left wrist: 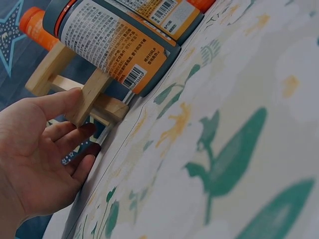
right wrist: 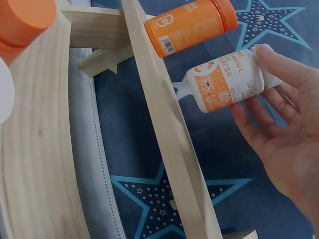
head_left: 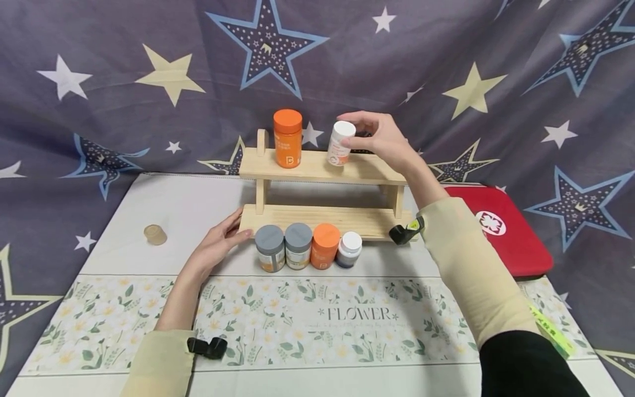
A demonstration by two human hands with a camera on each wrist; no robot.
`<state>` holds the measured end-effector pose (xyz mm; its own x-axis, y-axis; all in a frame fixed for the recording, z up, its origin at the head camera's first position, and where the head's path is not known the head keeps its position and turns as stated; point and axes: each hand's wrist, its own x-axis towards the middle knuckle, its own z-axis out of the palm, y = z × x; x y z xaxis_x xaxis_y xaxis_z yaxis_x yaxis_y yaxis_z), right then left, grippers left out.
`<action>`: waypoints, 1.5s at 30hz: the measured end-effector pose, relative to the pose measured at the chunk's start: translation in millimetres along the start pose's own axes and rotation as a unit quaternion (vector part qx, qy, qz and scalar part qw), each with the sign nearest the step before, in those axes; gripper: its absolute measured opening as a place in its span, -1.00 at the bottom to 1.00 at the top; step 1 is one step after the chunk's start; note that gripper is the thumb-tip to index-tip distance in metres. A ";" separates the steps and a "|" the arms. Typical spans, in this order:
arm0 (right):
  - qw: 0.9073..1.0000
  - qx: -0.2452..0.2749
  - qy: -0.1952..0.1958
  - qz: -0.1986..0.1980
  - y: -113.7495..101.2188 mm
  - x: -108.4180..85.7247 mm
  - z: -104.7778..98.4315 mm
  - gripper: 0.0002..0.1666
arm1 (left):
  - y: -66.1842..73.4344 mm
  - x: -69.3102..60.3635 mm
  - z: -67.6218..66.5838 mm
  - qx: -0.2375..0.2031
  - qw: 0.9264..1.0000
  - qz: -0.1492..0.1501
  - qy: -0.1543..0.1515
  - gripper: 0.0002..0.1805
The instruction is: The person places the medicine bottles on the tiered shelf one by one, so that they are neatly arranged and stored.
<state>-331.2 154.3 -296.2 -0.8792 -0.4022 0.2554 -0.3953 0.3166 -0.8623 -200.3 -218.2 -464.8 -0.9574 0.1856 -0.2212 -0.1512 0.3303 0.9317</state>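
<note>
Right hand (head_left: 383, 136), upper centre of frame: grip closed, thumb opposing fingers, on white bottle (head_left: 340, 146); base looks just clear of upper shelf (head_left: 312, 164). I note: lowered tilted, it could topple. Left hand (head_left: 218, 245) pinches lower shelf (head_left: 367, 218) by its end; a tug there might upset orange bottle (head_left: 288, 140).

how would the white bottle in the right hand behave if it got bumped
The white bottle would probably tip if bumped high, being taller than wide. Its round sides suggest it could roll once toppled. Gripped by the right hand, it shows no dent, so it is likely stiff.
</note>
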 end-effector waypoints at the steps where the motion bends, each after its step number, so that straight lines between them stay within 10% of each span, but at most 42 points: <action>1: 1.000 0.004 0.000 0.001 0.4 1.1 1.5 -0.43 | 0.2 -0.1 0.0 0.000 1.000 0.000 0.000 -0.05; 45: 0.999 -0.016 -0.007 0.034 12.6 8.5 14.2 -0.29 | 2.0 -1.8 0.5 -0.001 1.000 0.000 0.000 -0.05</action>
<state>-339.9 142.7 -311.2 -0.9005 -0.3912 0.1896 -0.3430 0.3715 -0.8627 -198.7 -217.4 -462.7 -0.9573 0.1866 -0.2210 -0.1511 0.3289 0.9322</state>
